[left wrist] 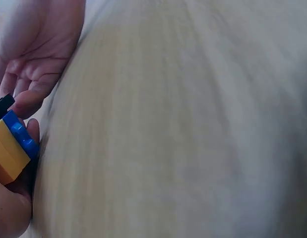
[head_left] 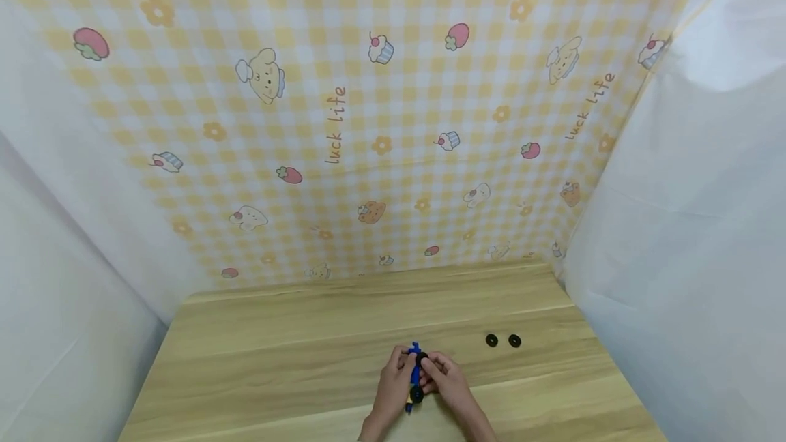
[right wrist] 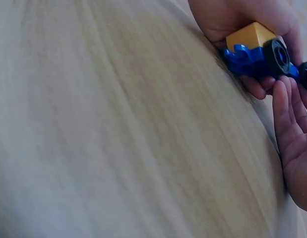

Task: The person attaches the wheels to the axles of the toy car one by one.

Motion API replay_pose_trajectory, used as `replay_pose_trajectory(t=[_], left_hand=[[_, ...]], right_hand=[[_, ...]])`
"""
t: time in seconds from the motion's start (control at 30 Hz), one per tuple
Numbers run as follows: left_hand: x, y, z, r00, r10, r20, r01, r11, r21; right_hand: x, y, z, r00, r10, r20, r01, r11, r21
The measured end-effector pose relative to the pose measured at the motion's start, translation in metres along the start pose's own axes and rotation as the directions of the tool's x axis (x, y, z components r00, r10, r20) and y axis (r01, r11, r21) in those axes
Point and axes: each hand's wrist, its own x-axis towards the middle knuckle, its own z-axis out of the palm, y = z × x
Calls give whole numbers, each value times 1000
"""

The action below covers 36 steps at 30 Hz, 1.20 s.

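My left hand (head_left: 393,382) grips a small toy vehicle with a blue chassis (head_left: 415,375) and a yellow block (right wrist: 247,37) on it. One black wheel (right wrist: 277,57) sits on the chassis at the end nearer me. Toward the far end, the right hand (head_left: 450,379) pinches another black wheel (head_left: 421,358) against the chassis side; whether it is fixed there I cannot tell. Beneath the chassis, several right fingers (right wrist: 284,99) lie extended in the right wrist view. The left wrist view catches only part of the yellow block (left wrist: 9,151) and blue chassis.
Two loose black wheels, one on the left (head_left: 492,340) and one on the right (head_left: 514,340), lie on the wooden table (head_left: 276,360) beyond my right hand. A checked curtain (head_left: 405,108) hangs behind the table, with white cloth (head_left: 688,224) at both sides.
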Motion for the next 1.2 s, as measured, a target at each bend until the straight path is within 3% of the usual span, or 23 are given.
replay_pose_trajectory(t=[0.27,0.67,0.97,1.2], left_hand=[[-2,4,4,994,105,-9,-104,991,87],[3,9,-1,992,96,83,-109,980,168],[1,9,1,997,69,17,-71,986,152],[0,7,2,998,66,22,-67,993,99]], right_hand=[[-1,5,2,999,-14,-29,13,1000,-21],[0,7,-2,999,-23,36,26,997,-72],[3,8,-2,995,-24,94,31,996,-78],[2,5,-4,989,-11,149,22,997,-75]])
